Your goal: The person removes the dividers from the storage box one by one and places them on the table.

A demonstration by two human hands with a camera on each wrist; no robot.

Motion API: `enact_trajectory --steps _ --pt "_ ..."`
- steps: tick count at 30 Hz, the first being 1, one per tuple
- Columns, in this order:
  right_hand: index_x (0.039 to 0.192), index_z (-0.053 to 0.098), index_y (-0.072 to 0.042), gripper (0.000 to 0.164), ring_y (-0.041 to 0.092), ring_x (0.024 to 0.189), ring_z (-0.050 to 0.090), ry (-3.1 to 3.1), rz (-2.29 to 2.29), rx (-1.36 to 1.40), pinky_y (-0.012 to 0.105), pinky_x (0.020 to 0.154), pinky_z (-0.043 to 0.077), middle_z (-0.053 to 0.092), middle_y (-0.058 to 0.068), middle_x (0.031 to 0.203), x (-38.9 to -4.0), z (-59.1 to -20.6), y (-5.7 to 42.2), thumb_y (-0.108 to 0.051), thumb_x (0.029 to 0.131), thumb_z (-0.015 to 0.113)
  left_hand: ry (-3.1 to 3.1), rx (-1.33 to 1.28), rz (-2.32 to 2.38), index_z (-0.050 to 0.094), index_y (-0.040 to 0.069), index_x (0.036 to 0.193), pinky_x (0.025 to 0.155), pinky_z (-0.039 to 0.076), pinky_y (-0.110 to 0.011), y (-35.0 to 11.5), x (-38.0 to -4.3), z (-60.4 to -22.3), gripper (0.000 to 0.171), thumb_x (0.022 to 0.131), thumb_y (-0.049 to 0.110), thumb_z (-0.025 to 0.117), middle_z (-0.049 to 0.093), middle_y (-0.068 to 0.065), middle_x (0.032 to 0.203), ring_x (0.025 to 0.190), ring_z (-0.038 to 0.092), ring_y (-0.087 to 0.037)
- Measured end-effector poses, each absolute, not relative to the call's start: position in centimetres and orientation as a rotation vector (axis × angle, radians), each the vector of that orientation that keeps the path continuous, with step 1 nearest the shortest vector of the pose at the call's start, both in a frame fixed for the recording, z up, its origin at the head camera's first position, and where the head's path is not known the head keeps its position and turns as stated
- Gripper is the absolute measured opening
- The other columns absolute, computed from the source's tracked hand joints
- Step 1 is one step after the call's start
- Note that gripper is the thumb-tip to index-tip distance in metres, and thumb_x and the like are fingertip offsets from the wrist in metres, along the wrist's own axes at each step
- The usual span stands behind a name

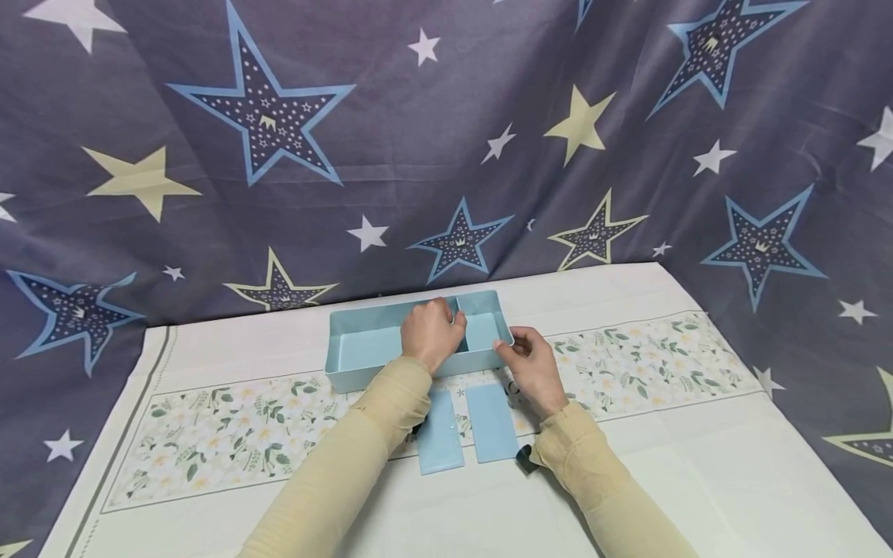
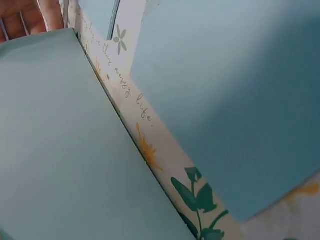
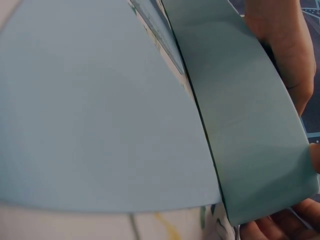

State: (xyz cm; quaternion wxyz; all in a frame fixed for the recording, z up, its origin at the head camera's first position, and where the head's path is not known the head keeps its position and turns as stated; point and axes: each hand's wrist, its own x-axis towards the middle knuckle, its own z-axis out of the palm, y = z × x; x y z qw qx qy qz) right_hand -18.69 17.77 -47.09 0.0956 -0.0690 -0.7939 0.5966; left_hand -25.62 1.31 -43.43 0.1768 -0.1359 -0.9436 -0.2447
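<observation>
A long light-blue box lies across the table, with a thin upright divider splitting it into a larger left and a smaller right compartment. My left hand reaches over the front wall and pinches the divider's upper edge, its fingertips partly hidden. At the front right corner, my right hand grips the box, thumb on the rim. In the right wrist view, right-hand fingers curl beneath the box wall. Two flat blue panels, one left and one right, lie side by side before the box.
A white tablecloth with a floral band covers the table. Behind it hangs a dark curtain printed with stars. A small black object sits by the right sleeve.
</observation>
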Motion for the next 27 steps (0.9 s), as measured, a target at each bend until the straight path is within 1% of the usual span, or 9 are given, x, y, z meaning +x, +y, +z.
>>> enact_trajectory --steps 4,12,27 --pt "0.117 0.048 -0.002 0.046 0.020 0.095 0.050 -2.362 1.760 -0.209 0.041 0.084 0.045 0.053 0.019 0.113 -18.6 -47.1 17.7 -0.029 0.083 0.063 -2.679 -0.397 -0.717 0.047 0.018 0.051 0.041 0.038 -0.036 1.4 -25.6 -43.5 0.032 0.081 0.027 0.056 0.048 0.002 0.044 0.042 0.043 -0.016" --pt "0.117 0.048 -0.002 0.046 0.020 0.094 0.050 -2.358 1.761 -0.197 0.040 0.084 0.045 0.053 0.018 0.111 -18.6 -47.1 17.9 -0.028 0.083 0.063 -2.712 -0.430 -0.729 0.051 0.019 0.057 0.043 0.042 -0.036 1.8 -25.9 -43.7 0.031 0.082 0.036 0.054 0.052 0.003 0.050 0.045 0.045 -0.015" --pt "0.118 0.047 -0.002 0.047 0.020 0.095 0.051 -2.363 1.765 -0.184 0.041 0.083 0.046 0.053 0.018 0.112 -18.6 -47.0 17.9 -0.029 0.083 0.062 -2.743 -0.379 -0.698 0.049 0.018 0.053 0.041 0.041 -0.037 2.5 -26.1 -43.3 0.032 0.080 0.033 0.057 0.051 0.002 0.048 0.045 0.046 -0.017"
